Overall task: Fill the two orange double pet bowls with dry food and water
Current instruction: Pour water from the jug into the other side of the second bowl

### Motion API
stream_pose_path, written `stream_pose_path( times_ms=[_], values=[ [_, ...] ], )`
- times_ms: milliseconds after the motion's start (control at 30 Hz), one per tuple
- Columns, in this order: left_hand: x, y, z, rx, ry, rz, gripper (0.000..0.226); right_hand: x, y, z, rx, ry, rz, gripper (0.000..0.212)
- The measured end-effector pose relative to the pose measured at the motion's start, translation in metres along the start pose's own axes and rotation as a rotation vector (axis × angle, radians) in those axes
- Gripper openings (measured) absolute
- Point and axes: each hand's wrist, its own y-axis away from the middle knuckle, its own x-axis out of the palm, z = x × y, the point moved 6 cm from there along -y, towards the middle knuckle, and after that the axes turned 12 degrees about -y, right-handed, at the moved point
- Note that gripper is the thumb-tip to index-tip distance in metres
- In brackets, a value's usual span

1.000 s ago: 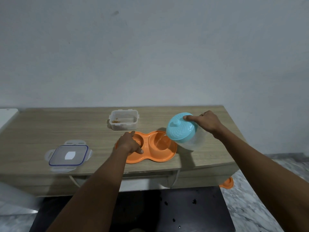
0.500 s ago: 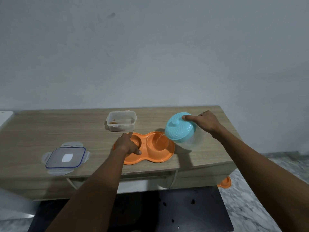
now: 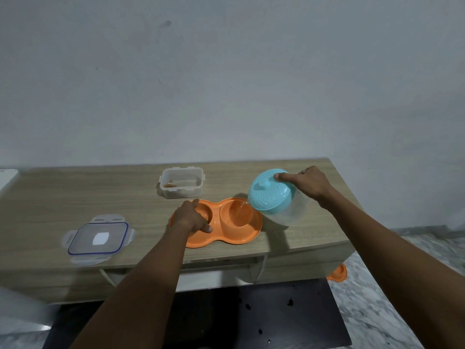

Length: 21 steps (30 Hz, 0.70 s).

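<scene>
Right hand (image 3: 310, 183) on unlabelled jug (image 3: 273, 197)

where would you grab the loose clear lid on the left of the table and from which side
Take the clear lid by a latch flap at its edge, from the near side. It lies flat on the wooden table, so only the flaps that stick out past the rim give fingers an edge.

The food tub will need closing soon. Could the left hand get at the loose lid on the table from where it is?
Probably yes: the left hand only rests on the orange double bowl, and bare table lies between it and the lid.
</scene>
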Motion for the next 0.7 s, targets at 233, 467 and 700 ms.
stream_pose_path(
  times_ms=[233,467,700],
  values=[
    [-0.0002,0.0003,0.0004,-0.003,0.004,0.0,0.116,-0.0003,-0.0016,-0.0002,-0.009,0.017,0.003,0.057],
    [0.0001,-0.0006,0.0009,-0.007,0.017,0.002,0.117,-0.0009,0.0012,0.0019,-0.013,-0.002,-0.002,0.06],
    [0.0006,-0.0017,0.0015,-0.009,0.013,-0.006,0.118,-0.0016,0.0016,0.0,-0.018,-0.009,0.003,0.059]
  ],
)
